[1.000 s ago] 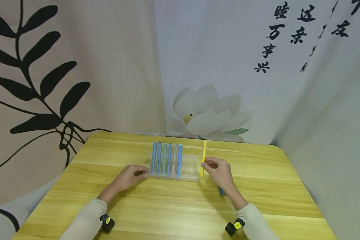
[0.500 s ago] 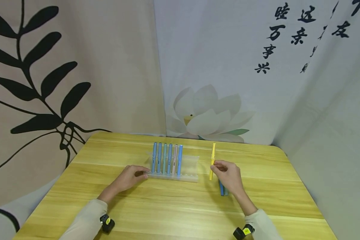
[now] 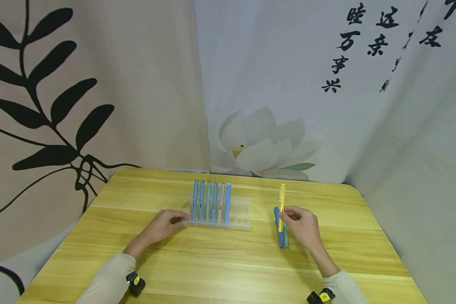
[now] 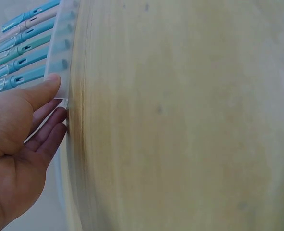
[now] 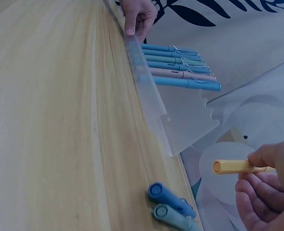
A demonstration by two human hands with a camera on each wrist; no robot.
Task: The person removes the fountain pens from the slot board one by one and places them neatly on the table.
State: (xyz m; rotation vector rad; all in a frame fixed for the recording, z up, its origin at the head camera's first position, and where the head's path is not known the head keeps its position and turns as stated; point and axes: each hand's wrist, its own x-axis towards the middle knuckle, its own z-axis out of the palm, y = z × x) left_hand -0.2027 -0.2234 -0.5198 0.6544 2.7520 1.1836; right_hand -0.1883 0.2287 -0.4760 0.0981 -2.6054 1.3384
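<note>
My right hand (image 3: 302, 223) pinches a yellow pen (image 3: 282, 194) between thumb and fingers, holding it near upright. In the head view the pen overlaps a blue pen (image 3: 276, 214) and a green pen (image 3: 286, 236) lying side by side on the table. My left hand (image 3: 168, 224) grips the left end of a clear plastic pen rack (image 3: 239, 226), thumb on its front (image 4: 53, 84). Several pens lean in the rack's left part: blue ones, a green one (image 3: 208, 200) and a pink one (image 3: 221, 202). The rack's right slots hold no pens.
The wooden table (image 3: 220, 266) reaches back to a hanging cloth (image 3: 156, 105) with printed leaves, a lotus and black characters. Each wrist carries a small black camera, the left camera (image 3: 137, 285) and the right camera (image 3: 319, 297).
My right hand has moved right and slightly nearer with the yellow pen, from beside the rack's right end to over the two lying pens. My left hand stays on the rack.
</note>
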